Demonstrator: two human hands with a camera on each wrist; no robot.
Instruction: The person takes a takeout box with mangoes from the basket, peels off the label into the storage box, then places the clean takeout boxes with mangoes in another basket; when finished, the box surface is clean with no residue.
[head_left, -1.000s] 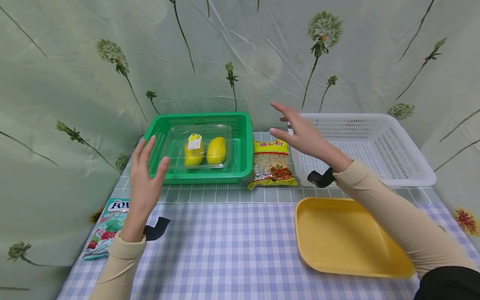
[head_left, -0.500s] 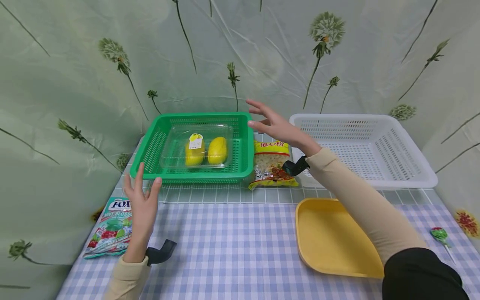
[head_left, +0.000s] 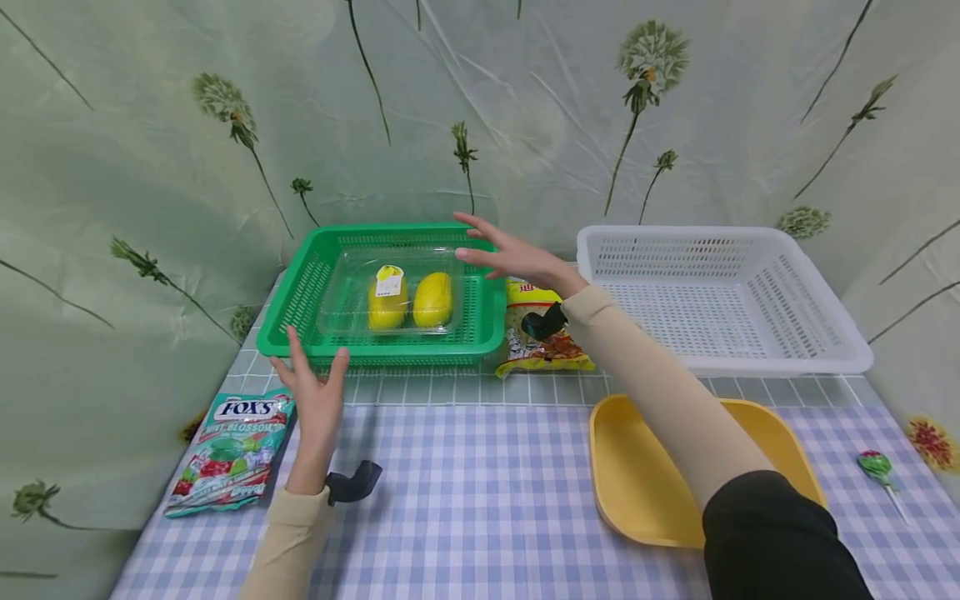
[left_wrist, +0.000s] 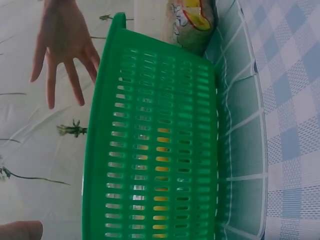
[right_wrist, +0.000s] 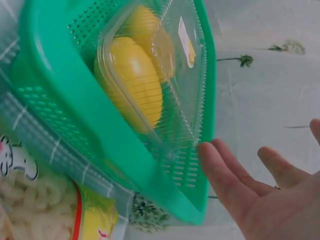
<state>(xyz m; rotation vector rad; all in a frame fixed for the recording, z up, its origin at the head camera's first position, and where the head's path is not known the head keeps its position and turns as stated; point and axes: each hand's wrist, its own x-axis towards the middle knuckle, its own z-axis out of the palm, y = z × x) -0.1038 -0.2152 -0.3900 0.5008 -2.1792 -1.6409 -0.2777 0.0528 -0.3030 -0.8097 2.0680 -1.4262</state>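
A green basket [head_left: 491, 337] stands at the back left and holds a clear plastic clamshell box [head_left: 348, 287]. Inside that box are two yellow fruits [head_left: 432, 300], one under a white label [right_wrist: 187, 42]. My left hand [head_left: 315, 408], empty with fingers spread, is at the basket's front left corner. Over the right rim reaches my right hand [head_left: 517, 257], also empty, its fingers extended toward the box. From the right wrist, the thumb and fingers [right_wrist: 220, 175] show close by the basket's rim. Through the slots in the left wrist view, yellow shows behind the green wall [left_wrist: 150, 100].
Right of the basket lies a yellow pasta bag [head_left: 543, 358], partly under the right wrist. A white basket [head_left: 750, 367] stands at the back right, a yellow tray [head_left: 630, 483] in front of it. A candy bag [head_left: 232, 450] lies left, a lollipop [head_left: 876, 467] far right.
My right hand has moved left from beside the white basket to over the green basket's right rim. My left hand has come down, then shifted right toward the basket's front.
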